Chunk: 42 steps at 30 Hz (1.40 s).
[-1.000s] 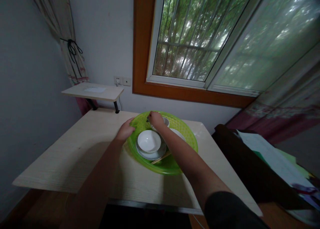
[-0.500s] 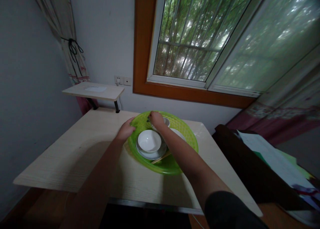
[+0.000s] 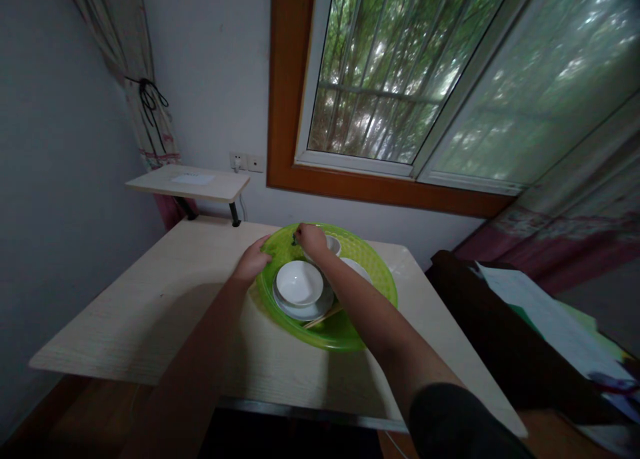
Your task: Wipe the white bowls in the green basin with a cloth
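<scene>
A green plastic basin (image 3: 380,272) sits on the table with dishes in it. My left hand (image 3: 253,262) grips the basin's left rim, thumb over the inner side. Over the far part of the basin, my right hand (image 3: 312,239) is closed; a small dark bit pokes out left of its fingers, too small to name. Partly behind that hand is a white bowl (image 3: 333,245). Nearer to me, another white bowl (image 3: 299,283) rests on a white plate (image 3: 305,312). Chopsticks (image 3: 320,319) lie beside the plate. A further white dish (image 3: 357,269) is mostly covered by my right forearm.
The wooden table (image 3: 165,299) carries a small raised shelf (image 3: 200,185) with a paper at its back left. Behind are a wall socket (image 3: 238,161) and a barred window (image 3: 375,85). At right, papers (image 3: 545,312) lie on a dark piece of furniture.
My right hand has shifted very slightly, and the dark bit at its fingers sits a little further left. My left hand keeps its place on the basin's rim.
</scene>
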Motion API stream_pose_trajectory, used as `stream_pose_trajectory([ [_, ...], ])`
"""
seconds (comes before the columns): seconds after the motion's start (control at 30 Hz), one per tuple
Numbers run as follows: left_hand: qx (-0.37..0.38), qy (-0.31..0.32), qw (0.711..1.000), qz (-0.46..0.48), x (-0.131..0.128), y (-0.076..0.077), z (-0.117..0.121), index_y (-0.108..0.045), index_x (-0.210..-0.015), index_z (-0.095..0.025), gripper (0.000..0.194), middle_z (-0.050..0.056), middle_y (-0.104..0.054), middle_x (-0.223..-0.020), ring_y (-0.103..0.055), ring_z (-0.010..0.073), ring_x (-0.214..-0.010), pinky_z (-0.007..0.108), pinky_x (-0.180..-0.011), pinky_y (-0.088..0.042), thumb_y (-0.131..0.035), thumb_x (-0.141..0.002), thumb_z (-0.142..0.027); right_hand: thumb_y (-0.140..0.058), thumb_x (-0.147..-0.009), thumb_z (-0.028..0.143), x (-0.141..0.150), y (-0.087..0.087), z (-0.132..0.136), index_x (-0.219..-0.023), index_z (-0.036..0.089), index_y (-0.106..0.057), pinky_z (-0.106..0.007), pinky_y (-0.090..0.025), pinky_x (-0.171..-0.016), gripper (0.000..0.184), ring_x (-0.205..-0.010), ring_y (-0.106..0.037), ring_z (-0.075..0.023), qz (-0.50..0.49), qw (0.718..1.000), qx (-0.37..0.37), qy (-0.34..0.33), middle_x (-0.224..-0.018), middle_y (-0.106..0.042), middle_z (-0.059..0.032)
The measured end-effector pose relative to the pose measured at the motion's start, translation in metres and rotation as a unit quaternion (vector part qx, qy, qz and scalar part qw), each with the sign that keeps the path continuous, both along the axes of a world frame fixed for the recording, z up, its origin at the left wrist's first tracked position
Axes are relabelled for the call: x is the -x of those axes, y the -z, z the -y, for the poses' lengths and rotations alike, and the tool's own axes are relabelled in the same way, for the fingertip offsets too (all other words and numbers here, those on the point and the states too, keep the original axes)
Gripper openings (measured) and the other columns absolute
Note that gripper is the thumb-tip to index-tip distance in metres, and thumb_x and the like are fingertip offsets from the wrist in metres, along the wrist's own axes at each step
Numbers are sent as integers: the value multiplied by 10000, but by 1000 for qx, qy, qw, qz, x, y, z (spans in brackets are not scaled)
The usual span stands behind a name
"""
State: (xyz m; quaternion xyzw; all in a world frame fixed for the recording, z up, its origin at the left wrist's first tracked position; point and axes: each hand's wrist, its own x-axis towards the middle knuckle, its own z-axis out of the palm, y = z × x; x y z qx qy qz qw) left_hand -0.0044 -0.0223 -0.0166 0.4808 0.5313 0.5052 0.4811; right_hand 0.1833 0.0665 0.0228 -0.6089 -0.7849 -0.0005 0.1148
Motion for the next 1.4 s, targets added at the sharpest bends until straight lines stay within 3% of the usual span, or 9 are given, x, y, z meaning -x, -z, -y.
stream_pose_trajectory([
  [0.1,-5,6,1000,1,0,1,0,-586,-1488,-194,858,94,-780,-1227,-760,235,-929,319,-807,-608,-637,-641,-61,-537,-1023,315,2,2,1,-1154,203,-781,-288,-529,-900,299,-1091,-742,-252,-1,1000,-1,-7,-1170,-796,-141],
  [0.3,-1,-10,1000,2,1,0,0,-592,-1487,-192,888,102,-775,-1237,-757,237,-941,319,-818,-604,-623,-612,-40,-480,-1032,254,-8,-1,-2,-1172,130,-773,-320,-527,-908,347,-1073,-747,-282,1,1000,-8,9,-1163,-782,-212],
  [0.53,-10,3,1000,15,0,0,1,-594,-1481,-189,870,104,-785,-1208,-759,248,-944,323,-798,-604,-622,-622,-60,-617,-979,318,8,-1,-1,-1132,230,-796,-263,-512,-902,252,-1069,-738,-233,0,998,6,-60,-1140,-810,-101],
  [0.77,13,-12,1000,10,-1,-3,4,-546,-1535,-172,947,125,-751,-1298,-749,248,-998,322,-810,-603,-585,-601,-14,-525,-1020,275,-30,-13,-10,-1154,161,-779,-311,-518,-868,309,-1041,-742,-276,-1,999,-23,28,-1142,-783,-204],
  [0.97,2,-18,1000,-4,1,2,0,-572,-1518,-200,899,107,-752,-1302,-741,269,-1070,358,-880,-609,-623,-639,-21,-594,-992,302,-53,-22,-15,-1106,211,-785,-297,-506,-826,241,-989,-738,-246,-63,996,-40,58,-1092,-802,-136],
  [1.17,5,-17,1000,12,0,2,1,-559,-1524,-184,918,109,-759,-1281,-751,257,-1024,352,-880,-607,-619,-623,-19,-660,-957,293,-62,-44,-13,-997,202,-783,-262,-474,-756,157,-890,-716,-192,-181,981,-61,27,-993,-806,-73],
  [1.4,12,-18,999,26,-1,1,1,-523,-1550,-195,957,102,-762,-1271,-753,239,-1000,325,-837,-607,-581,-613,-11,-715,-908,267,-72,-82,19,-923,191,-765,-246,-436,-701,93,-765,-672,-156,-171,978,-61,-103,-876,-790,-44],
])
